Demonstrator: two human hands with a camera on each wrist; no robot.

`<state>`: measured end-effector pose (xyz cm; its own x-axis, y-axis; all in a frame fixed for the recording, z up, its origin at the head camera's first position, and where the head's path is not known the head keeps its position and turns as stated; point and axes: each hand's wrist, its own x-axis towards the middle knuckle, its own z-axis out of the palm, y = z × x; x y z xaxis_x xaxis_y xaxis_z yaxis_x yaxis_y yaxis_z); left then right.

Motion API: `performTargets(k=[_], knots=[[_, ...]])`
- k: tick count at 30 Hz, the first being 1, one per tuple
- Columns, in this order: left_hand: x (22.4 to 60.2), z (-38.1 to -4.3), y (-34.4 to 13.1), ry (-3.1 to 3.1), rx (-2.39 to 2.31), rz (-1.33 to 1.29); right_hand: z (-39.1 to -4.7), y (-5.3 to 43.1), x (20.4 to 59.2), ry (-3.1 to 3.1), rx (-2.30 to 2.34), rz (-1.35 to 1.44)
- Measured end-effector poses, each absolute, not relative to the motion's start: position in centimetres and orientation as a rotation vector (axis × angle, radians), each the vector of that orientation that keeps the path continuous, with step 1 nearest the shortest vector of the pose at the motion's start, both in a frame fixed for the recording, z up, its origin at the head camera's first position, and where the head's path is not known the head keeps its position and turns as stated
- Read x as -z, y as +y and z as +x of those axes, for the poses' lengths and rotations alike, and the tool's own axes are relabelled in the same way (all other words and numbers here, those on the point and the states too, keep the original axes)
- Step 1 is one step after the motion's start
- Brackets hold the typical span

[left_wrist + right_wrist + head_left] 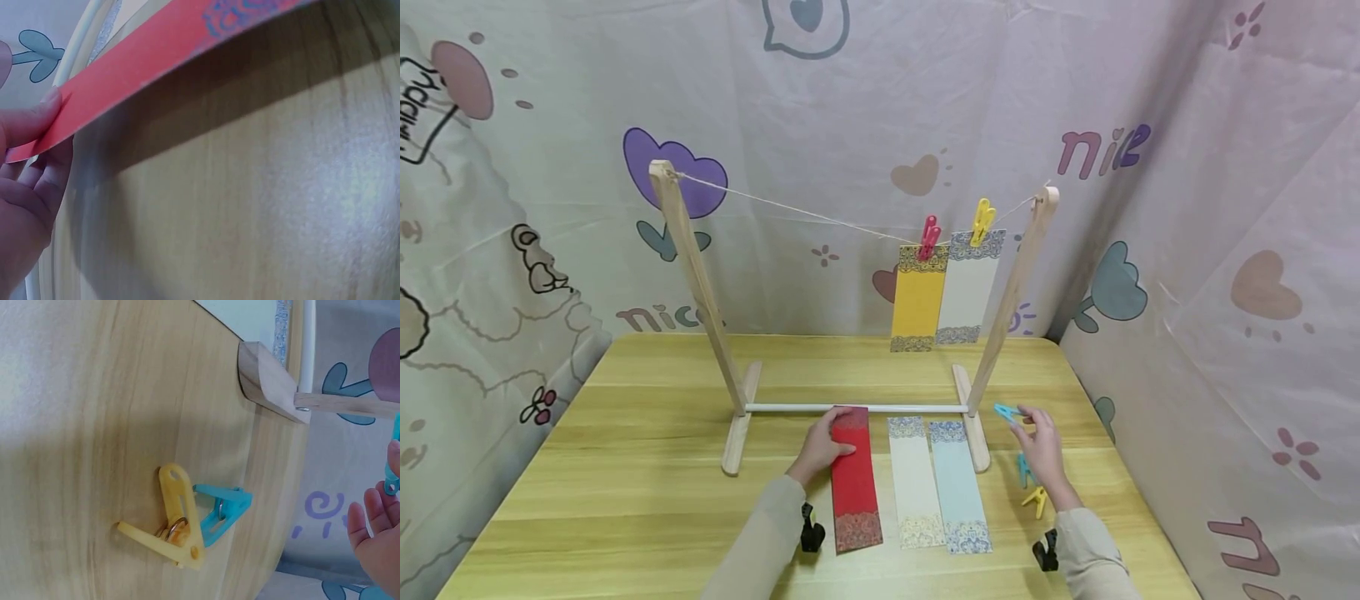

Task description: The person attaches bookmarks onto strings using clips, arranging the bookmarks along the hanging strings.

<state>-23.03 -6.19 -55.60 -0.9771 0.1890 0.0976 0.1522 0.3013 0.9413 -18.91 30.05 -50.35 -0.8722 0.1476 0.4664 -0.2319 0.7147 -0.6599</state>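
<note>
Between thumb and fingers my left hand grips a red card with patterned ends. In the left wrist view the red card is lifted off the table, its shadow below. My right hand pinches a light blue clothespin above the table's right side. That clothespin shows only partly at the right wrist view's edge. Under the right hand lie another blue clothespin and a yellow clothespin. A cream card and a pale blue card lie side by side, right of the red one.
A wooden stand has a left post, a right post and a white bottom bar. From its string hang a yellow card on a red clothespin and a white card on a yellow clothespin.
</note>
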Motion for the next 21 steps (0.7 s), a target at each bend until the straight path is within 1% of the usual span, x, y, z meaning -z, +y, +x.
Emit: performTargets(k=[2, 9, 21], knots=[[55.5, -23.0, -6.2, 2.501, -1.826, 0.344, -19.0, 29.9, 50.2, -2.4, -1.011, 0.091], [54.9, -23.4, -5.9, 2.416, -1.833, 0.207, -19.2, 29.4, 49.7, -2.347, -1.03, 0.147], [53.1, -23.4, -5.8, 2.364, -1.895, 0.192, -19.4, 28.4, 48.0, -2.299, -1.033, 0.181]])
